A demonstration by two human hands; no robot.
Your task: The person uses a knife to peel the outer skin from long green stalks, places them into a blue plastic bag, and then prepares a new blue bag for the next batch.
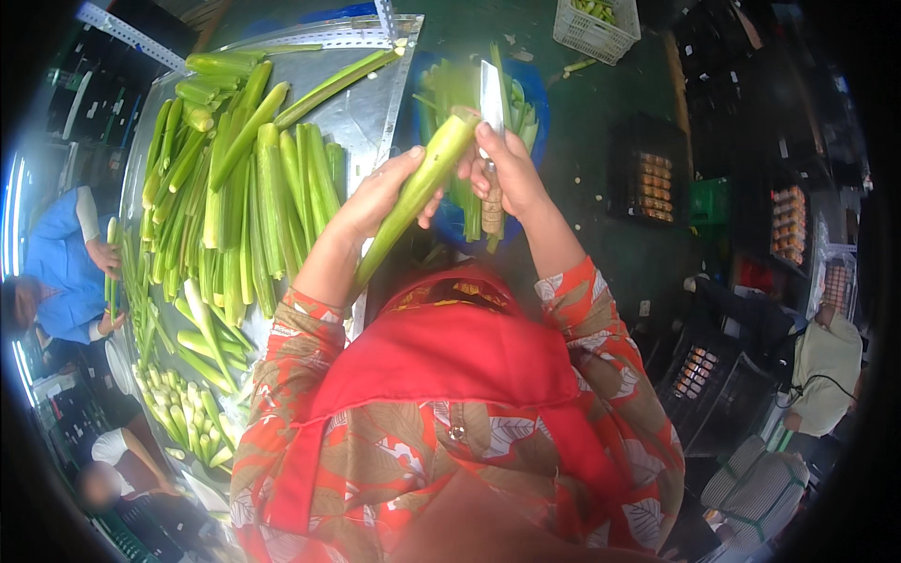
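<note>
My left hand [386, 188] grips a thick green vegetable stalk [429, 165], which slants from near my body up to the right. My right hand [517, 172] holds a knife by its light brown handle [493, 200]; the blade [492, 95] points away from me. The stalk's far end lies close to my right fingers; whether they touch it cannot be told. Below both hands stands a blue tub [540, 91] holding long green stalks and trimmings [526, 119]. To my left, piles of similar stalks [271, 204] cover much of a metal table [338, 98].
Thinner green-white stalks [186, 415] are heaped at the table's near left. Across the table, a person in blue [60, 246] holds stalks. A white crate [598, 32] sits on the floor ahead. Dark crates [647, 169] with packed goods and another person [827, 373] are at right.
</note>
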